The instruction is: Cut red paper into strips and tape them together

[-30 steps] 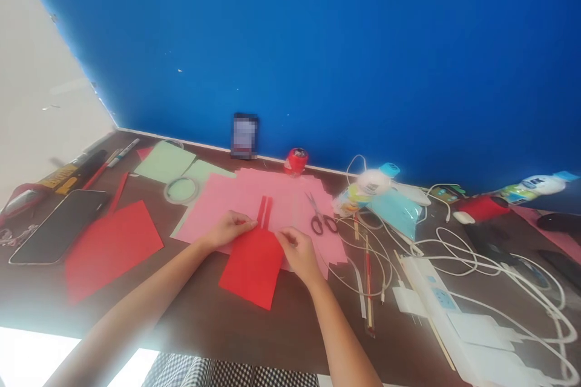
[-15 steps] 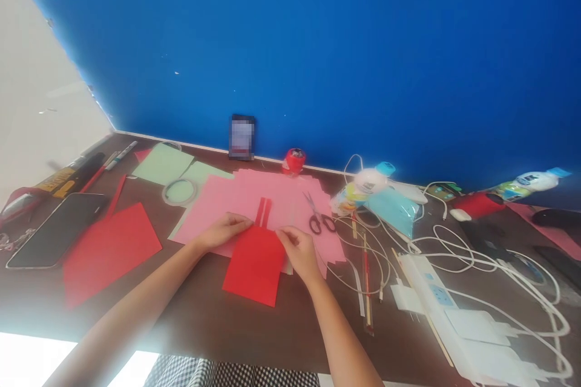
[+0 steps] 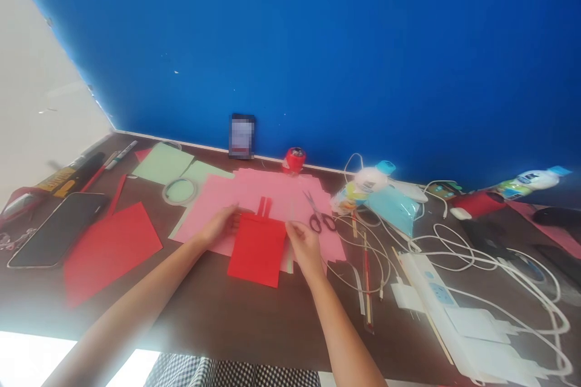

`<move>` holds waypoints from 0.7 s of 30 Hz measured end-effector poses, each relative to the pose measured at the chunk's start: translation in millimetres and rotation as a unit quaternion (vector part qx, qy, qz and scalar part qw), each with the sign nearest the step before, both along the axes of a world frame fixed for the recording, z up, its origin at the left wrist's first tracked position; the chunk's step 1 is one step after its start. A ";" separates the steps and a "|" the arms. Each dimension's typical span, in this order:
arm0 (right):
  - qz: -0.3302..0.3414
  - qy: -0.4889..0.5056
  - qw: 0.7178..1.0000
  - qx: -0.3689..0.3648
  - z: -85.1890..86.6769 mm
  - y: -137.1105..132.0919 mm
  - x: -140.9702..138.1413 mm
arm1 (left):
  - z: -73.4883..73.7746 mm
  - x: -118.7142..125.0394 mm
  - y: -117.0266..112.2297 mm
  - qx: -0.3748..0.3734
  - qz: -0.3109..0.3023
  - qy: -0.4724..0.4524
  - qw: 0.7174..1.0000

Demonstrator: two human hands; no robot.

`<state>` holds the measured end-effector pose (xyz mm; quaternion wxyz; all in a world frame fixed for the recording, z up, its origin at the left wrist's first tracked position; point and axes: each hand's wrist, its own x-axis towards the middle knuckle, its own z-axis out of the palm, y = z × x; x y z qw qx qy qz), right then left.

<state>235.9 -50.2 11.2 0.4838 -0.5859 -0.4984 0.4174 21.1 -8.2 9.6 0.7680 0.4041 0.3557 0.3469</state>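
A red sheet of paper (image 3: 256,251) lies partly over pink paper near the middle of the table. At its upper left corner my left hand (image 3: 221,226) has bent, slightly blurred fingers closed at the edge. My right hand (image 3: 305,248) pinches the upper right corner between thumb and fingers. Just beyond the top edge, two narrow red paper strips (image 3: 264,207) lie side by side on the pink sheets (image 3: 284,196). Scissors (image 3: 321,217) with dark handles rest to the right of my right hand, blades partly apart.
Another red sheet (image 3: 113,248) and a phone (image 3: 57,230) lie on the left. A tape roll (image 3: 180,191) sits on green paper (image 3: 164,163). On the right are a glue bottle (image 3: 363,184), white cables and a power strip (image 3: 429,287). The blue wall (image 3: 318,60) bounds the back.
The red sheet has moved away from me and slightly right, turning a little straighter. My left hand has shifted outward to its corner; my right hand has moved slightly right with it.
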 end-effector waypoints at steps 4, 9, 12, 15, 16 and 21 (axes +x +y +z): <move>-0.019 -0.006 1.000 0.008 -0.8 0.4 -1.6 | 1.2 1.5 -1.5 0.055 0.015 0.041 0.997; -0.020 -0.014 1.000 0.005 -0.6 0.9 -3.2 | -2.3 0.5 -3.2 0.124 0.046 0.128 0.983; -0.026 -0.010 1.000 0.009 -3.0 2.2 -2.1 | -1.7 -0.1 -3.4 0.127 0.035 0.125 0.983; -0.013 0.014 1.000 0.006 -6.7 3.4 -0.4 | 1.9 -0.5 -3.7 0.132 0.039 0.127 0.982; -0.007 0.030 1.000 0.004 -7.8 3.6 0.0 | 2.9 -0.6 -3.8 0.132 0.041 0.126 0.982; -0.011 0.073 0.997 -0.004 -11.7 4.0 0.1 | 0.4 -1.3 -3.3 0.122 0.039 0.110 0.986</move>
